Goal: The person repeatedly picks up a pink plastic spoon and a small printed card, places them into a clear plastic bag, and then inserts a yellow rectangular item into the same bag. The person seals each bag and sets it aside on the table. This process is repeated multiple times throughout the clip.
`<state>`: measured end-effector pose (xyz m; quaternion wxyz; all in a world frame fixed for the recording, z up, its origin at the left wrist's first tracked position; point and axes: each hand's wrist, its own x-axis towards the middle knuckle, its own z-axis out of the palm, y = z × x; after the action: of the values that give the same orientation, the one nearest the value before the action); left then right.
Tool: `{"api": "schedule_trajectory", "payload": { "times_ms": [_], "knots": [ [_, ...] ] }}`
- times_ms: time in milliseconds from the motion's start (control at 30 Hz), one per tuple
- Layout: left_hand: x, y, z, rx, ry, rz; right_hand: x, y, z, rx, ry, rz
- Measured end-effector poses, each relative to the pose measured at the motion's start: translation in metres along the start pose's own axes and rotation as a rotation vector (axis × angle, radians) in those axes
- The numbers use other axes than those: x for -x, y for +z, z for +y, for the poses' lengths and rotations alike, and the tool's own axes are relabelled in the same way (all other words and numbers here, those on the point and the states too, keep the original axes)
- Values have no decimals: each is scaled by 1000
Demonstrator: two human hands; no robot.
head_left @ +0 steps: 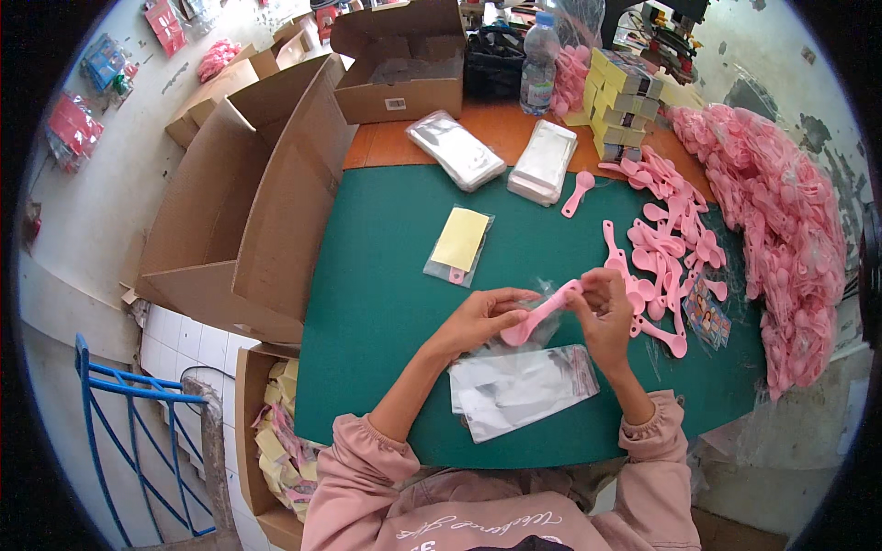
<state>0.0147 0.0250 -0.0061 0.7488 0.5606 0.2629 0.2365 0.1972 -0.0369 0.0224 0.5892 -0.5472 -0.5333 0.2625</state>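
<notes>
A sweatshirt (pixel 469 512) sits this side of the bags (pixel 524 390); beyond them, left fingers (pixel 509 320) grip the spoon (pixel 549 306) near its bowl, right fingers (pixel 597 277) its handle, seemingly for control; loose spoons (pixel 657 241) rightward seem placed for reach.

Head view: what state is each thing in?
Held spoon: tilted
Left hand: at the spoon's bowl
Right hand: pinching its handle end
Loose spoons: scattered
Front sleeves: flat
Yellow-card packet: flat
Bottle: upright, capped
Large carton: open
Rear carton: open
Floor carton: open, contents showing
</notes>
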Motion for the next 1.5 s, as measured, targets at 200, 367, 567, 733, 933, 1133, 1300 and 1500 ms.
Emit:
{"api": "schedule_trajectory", "payload": {
  "times_ms": [200,367,567,733,933,1133,1300,1500],
  "knots": [
    [1,-6,-2,-135,-23,-12,0,2,1,-74,54,-23],
    [-1,3,-9,-242,32,104,4,-6,8,36,59,-139],
    [3,10,9,27,83,95,-3,-8,-13,256,-262,-441],
    [14,5,23,149,28,150,-30,-124,-1,588,147,42],
    [13,11,28,128,18,-49,-21,-259,95,1074,233,153],
    [14,3,20,157,171,-146,-25,-260,81,1053,272,99],
    [9,11,23,130,124,-78,-32,-179,-22,738,200,162],
    [10,11,29,59,76,-52,-26,-70,-65,199,191,-143]
  ]
}}
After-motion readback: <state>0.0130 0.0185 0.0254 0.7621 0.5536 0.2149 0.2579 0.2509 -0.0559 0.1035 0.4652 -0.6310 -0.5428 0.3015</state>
